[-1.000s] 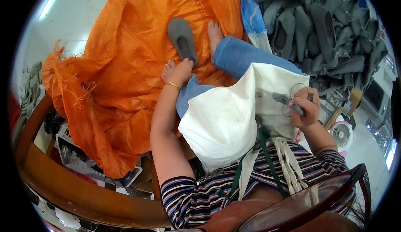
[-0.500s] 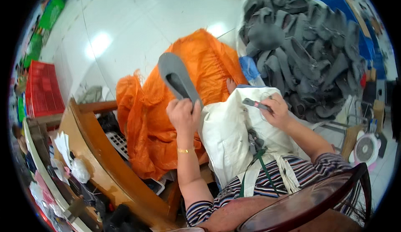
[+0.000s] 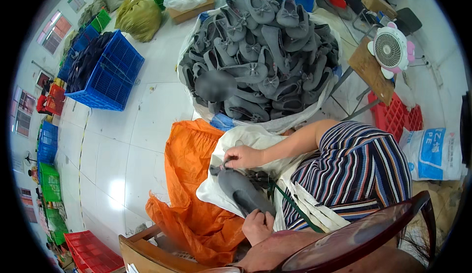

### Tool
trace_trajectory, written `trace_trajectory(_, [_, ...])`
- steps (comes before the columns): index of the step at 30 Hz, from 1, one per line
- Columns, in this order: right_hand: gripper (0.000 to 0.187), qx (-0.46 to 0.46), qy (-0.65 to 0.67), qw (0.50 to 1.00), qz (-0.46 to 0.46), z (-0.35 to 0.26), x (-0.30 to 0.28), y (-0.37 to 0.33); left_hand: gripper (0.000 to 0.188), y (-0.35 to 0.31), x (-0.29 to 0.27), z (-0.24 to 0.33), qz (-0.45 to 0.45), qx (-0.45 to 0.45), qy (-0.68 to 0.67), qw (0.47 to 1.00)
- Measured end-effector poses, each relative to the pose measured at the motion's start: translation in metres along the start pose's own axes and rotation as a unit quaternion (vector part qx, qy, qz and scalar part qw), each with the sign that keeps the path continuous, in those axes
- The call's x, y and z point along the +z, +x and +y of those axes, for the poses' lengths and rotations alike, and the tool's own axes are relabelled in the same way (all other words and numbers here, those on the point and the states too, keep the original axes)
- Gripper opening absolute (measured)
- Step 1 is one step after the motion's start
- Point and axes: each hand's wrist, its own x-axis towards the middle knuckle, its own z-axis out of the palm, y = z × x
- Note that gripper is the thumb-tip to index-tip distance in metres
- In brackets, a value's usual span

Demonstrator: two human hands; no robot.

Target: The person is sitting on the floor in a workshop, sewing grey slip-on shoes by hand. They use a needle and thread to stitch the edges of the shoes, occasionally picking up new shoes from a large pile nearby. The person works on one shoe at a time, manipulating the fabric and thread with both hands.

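Observation:
A grey flat shoe [image 3: 237, 187] lies over the white cloth [image 3: 212, 190] on my lap. My left hand [image 3: 257, 227] is closed on one end of the shoe, near my body. At the toe end, my right hand [image 3: 244, 157] pinches a small grey fabric piece [image 3: 216, 168], which looks like a bow. It meets the toe or sits right beside it; I cannot tell whether it is joined. More small dark grey pieces [image 3: 259, 177] lie on the cloth beside the shoe, partly hidden.
A large white sack [image 3: 322, 106] heaped with grey bow-trimmed shoes [image 3: 250, 46] stands ahead. Orange woven sacking [image 3: 189, 174] spreads to my left, above a wooden bench [image 3: 142, 251]. A blue crate [image 3: 110, 76] stands at far left, a small fan [image 3: 388, 49] at right.
The view has swung right toward the shoe sack. My left hand has brought the shoe from over the orange sacking onto my lap, and my right hand's grey piece is now at its toe.

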Motion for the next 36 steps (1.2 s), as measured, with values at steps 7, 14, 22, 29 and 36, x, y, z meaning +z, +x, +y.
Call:
trace_trajectory(7, [0.023, -0.002, 0.021, 1.0, -0.019, -0.013, 0.047, 0.02, 0.039, -0.018, 0.021, -0.034, 0.112, -0.28, -0.07, 0.951])
trace_trajectory(14, [0.021, 0.005, -0.017, 0.999, -0.038, -0.007, 0.073, 0.028, 0.033, -0.014, 0.042, -0.049, 0.264, -0.348, -0.69, 0.577])
trace_trajectory(22, [0.015, -0.063, -0.041, 0.997, -0.013, -0.015, 0.065, 0.018, 0.031, 0.002, 0.058, -0.058, 0.234, -0.282, -0.83, 0.421])
trace_trajectory(29, [0.014, -0.11, -0.054, 0.991, -0.045, -0.02, 0.072, 0.014, 0.027, 0.025, 0.042, -0.011, 0.381, -0.44, -0.597, 0.553])
trace_trajectory(36, [0.026, -0.003, -0.122, 0.992, -0.042, 0.036, 0.08, 0.012, 0.013, 0.003, 0.061, -0.055, 0.343, -0.45, -0.606, 0.559])
